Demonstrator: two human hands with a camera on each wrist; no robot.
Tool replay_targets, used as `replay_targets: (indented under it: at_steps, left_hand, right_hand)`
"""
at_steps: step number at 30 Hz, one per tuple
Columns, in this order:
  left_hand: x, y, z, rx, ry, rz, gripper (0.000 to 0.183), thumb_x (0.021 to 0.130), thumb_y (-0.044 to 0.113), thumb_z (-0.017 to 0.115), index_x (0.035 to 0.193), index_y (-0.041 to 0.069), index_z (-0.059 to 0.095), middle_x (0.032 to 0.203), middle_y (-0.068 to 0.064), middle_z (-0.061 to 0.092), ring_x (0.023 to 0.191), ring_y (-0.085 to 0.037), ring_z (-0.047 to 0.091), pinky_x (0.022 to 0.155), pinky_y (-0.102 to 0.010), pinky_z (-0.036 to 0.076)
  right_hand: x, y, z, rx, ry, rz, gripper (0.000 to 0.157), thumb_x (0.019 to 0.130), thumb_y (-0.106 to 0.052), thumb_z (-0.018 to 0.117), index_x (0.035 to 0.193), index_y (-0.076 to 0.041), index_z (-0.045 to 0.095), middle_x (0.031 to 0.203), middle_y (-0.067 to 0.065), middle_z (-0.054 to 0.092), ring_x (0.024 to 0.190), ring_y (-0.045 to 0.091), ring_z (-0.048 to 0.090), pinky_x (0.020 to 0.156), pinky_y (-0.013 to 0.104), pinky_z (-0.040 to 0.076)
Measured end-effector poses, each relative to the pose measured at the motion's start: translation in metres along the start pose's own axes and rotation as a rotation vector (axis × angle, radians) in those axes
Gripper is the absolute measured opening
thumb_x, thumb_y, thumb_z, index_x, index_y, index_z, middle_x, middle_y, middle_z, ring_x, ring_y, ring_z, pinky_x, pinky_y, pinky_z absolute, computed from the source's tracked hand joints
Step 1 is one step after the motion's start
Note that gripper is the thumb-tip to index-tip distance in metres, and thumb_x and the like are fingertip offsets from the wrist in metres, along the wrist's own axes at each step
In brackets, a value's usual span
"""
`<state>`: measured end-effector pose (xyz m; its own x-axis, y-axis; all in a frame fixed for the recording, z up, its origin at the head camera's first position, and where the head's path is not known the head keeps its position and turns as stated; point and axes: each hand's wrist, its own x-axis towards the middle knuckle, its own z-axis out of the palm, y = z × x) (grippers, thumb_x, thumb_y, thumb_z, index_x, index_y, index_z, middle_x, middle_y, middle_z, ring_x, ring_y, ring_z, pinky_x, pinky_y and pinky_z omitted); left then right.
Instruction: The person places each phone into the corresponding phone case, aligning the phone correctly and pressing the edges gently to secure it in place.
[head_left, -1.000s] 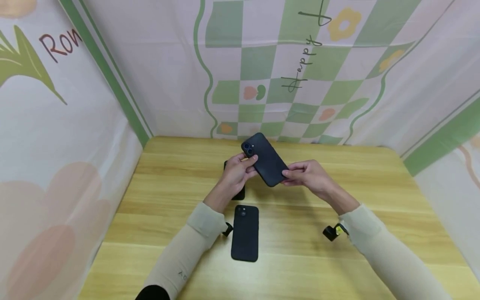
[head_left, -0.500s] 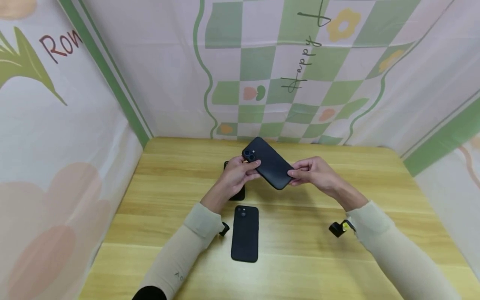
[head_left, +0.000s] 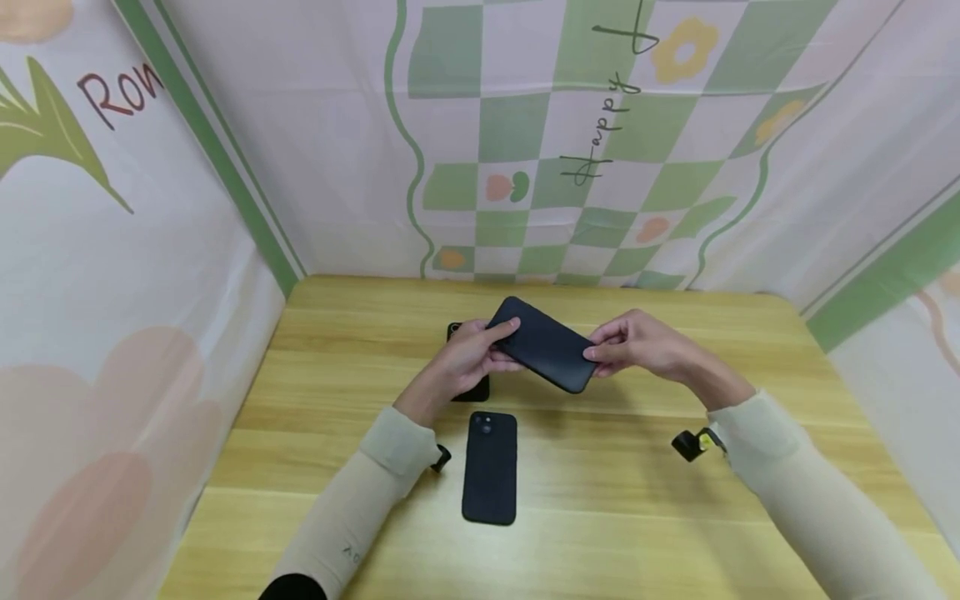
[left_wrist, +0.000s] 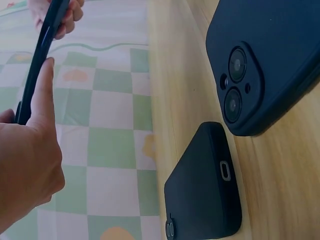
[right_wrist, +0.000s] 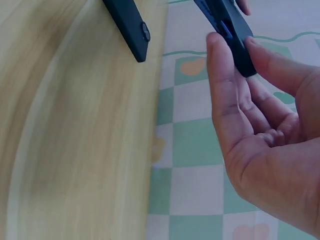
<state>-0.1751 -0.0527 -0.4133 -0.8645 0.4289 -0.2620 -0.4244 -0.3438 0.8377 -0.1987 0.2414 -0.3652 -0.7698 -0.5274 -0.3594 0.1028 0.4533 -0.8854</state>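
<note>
Both hands hold a dark smartphone (head_left: 551, 346) over the far part of the wooden table, its plain back tilted up toward the head camera. My left hand (head_left: 467, 357) grips its left end, thumb across the back and over the camera corner. At the lower right end, my right hand (head_left: 637, 346) pinches a corner between thumb and fingers, also visible in the right wrist view at the phone's edge (right_wrist: 242, 55). A second black phone (head_left: 490, 471) lies face down nearer the front. Behind my left hand lies a third phone (head_left: 476, 390), partly hidden.
The wooden table (head_left: 337, 333) backs onto a printed checkered curtain (head_left: 517, 125), with more curtain on both sides. A small black wrist camera (head_left: 688, 445) juts from the right sleeve. In the left wrist view, the nearer table phone (left_wrist: 280, 55) shows two lenses.
The held phone has turned flatter and shifted right and toward the front, and its lenses have gone out of sight in the head view. My right hand has moved right with it.
</note>
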Motion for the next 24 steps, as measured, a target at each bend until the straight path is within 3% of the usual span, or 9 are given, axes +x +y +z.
replay_targets:
  at_steps: [8, 14, 24]
  left_hand:
    - [-0.0023, -0.0001, 0.0024, -0.030, -0.033, -0.012, 0.051, 0.114, 0.021, 0.051, 0.153, -0.011, 0.042, 0.150, -0.032, 0.054, 0.136, -0.044, 0.056, 0.105, -0.054, 0.054]
    - [-0.0054, -0.0003, 0.0043, -0.068, -0.050, 0.005, 0.052, 0.115, 0.017, 0.048, 0.158, -0.009, 0.034, 0.157, -0.031, 0.047, 0.144, -0.042, 0.050, 0.106, -0.053, 0.053]
    - [-0.0055, -0.0042, 0.0049, -0.061, -0.046, 0.028, 0.045, 0.112, 0.010, 0.054, 0.152, -0.008, 0.044, 0.150, -0.029, 0.055, 0.140, -0.041, 0.055, 0.108, -0.055, 0.052]
  right_hand:
    - [-0.0027, -0.0070, -0.0041, -0.052, 0.025, 0.015, 0.026, 0.101, -0.010, 0.073, 0.115, 0.012, 0.071, 0.094, 0.013, 0.079, 0.080, 0.021, 0.077, 0.080, 0.036, 0.066]
    - [-0.0019, -0.0102, -0.0038, -0.046, 0.114, 0.022, 0.034, 0.100, -0.018, 0.076, 0.120, 0.010, 0.070, 0.094, 0.009, 0.079, 0.081, 0.020, 0.076, 0.080, 0.033, 0.065]
    - [0.0009, -0.0090, 0.0049, 0.048, 0.292, -0.006, 0.046, 0.099, -0.021, 0.079, 0.127, 0.013, 0.065, 0.091, -0.001, 0.080, 0.081, 0.016, 0.077, 0.079, 0.030, 0.065]
